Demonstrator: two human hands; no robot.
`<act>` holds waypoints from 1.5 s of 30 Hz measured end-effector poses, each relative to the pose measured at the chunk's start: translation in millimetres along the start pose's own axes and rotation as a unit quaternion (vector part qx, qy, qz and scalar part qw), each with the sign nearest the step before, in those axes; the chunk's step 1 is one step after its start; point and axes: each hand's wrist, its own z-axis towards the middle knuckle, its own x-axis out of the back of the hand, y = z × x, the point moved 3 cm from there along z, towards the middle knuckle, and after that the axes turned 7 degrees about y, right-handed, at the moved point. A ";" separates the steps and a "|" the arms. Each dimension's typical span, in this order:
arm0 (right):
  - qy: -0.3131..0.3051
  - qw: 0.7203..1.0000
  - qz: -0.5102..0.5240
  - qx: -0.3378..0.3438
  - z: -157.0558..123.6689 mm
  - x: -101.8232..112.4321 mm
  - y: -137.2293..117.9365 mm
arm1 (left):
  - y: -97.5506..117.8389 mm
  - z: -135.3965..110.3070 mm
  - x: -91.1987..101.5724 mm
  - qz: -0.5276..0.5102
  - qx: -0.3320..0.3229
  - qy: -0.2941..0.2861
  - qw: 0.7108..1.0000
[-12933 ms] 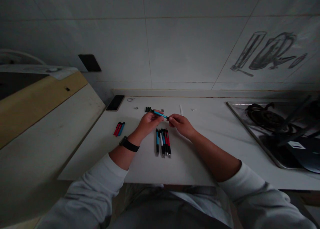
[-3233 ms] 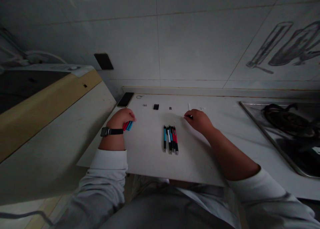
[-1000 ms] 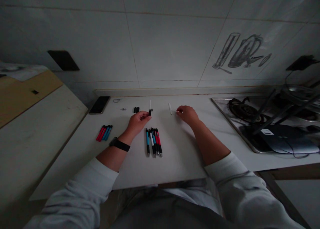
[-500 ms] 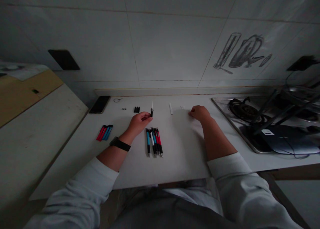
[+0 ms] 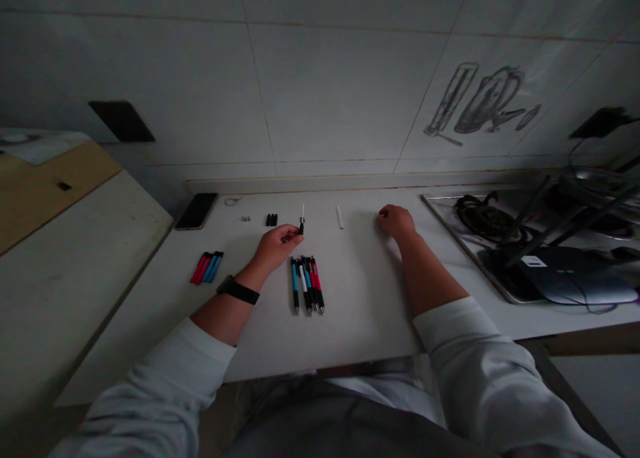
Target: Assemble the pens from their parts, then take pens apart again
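My left hand [image 5: 276, 246], wearing a black wristband, pinches a black pen grip [image 5: 301, 229] with a thin pale refill standing up out of it. My right hand [image 5: 397, 221] is closed at the counter, its fingertips down beside some tiny pale parts [image 5: 364, 214]; whatever it may hold is hidden. Between the hands lies a white pen barrel [image 5: 340, 217]. Several assembled pens [image 5: 307, 286] in blue, white and red lie together nearer me. Black grips [image 5: 271, 220] and small metallic pieces [image 5: 245, 219] lie beyond my left hand. Red and blue barrels [image 5: 207, 267] rest further left.
A black phone [image 5: 197, 211] and a thin ring [image 5: 231, 202] lie at the back left of the white counter [image 5: 365, 311]. On the right, a gas stove [image 5: 480, 219] carries a dark flat device [image 5: 575, 278]. A tiled wall [image 5: 330, 98] closes the back.
My right hand has shifted slightly left and away from me, nearer the tiny pale parts. My left hand keeps its hold on the pen grip. The view has shifted slightly.
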 end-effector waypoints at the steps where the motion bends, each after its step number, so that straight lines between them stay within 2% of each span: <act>1: -0.007 1.000 -0.006 0.003 -0.1 0.2 1.2 | 0.1 0.0 -0.1 -0.001 0.000 0.000 1.000; 6: -0.013 0.999 -0.037 -0.004 -1.0 -0.6 2.2 | -3.6 0.8 -1.3 0.004 0.002 -0.011 1.000; 21: 0.017 0.999 0.010 -0.032 -3.4 -6.5 -9.5 | -0.9 0.2 -1.7 0.008 0.004 -0.012 1.000; 30: 0.019 0.999 0.026 0.008 -1.8 -8.9 -11.7 | 2.1 -0.9 -1.6 0.005 0.004 -0.013 1.000; 36: 0.023 0.997 0.040 0.060 -0.6 -12.0 -14.3 | 0.0 0.1 -1.9 0.013 0.001 -0.012 1.000; 45: 0.024 0.996 0.056 0.061 0.8 -11.3 -12.2 | -1.4 0.2 -1.4 0.008 0.002 -0.014 1.000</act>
